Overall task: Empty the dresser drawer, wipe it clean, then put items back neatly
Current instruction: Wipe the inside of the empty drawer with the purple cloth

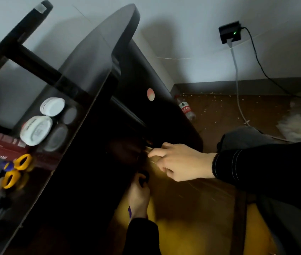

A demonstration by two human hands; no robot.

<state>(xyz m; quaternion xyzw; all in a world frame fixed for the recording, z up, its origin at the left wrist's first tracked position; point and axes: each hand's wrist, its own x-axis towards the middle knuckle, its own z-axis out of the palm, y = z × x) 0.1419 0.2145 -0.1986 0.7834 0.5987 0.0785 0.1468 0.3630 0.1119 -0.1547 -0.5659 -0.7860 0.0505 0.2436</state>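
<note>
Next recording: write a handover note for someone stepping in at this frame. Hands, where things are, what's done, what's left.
Left hand: curled round a small dark object at the dresser front.
Right hand: fingers bent at the dark opening; grip unclear.
Things: white-lidded jars and yellow-handled scissors lie on the dresser top.
Done: cannot tell; the opening is too dark to see inside.
Left: likely emptying, then wiping (no cloth in view), then putting items back.
</note>
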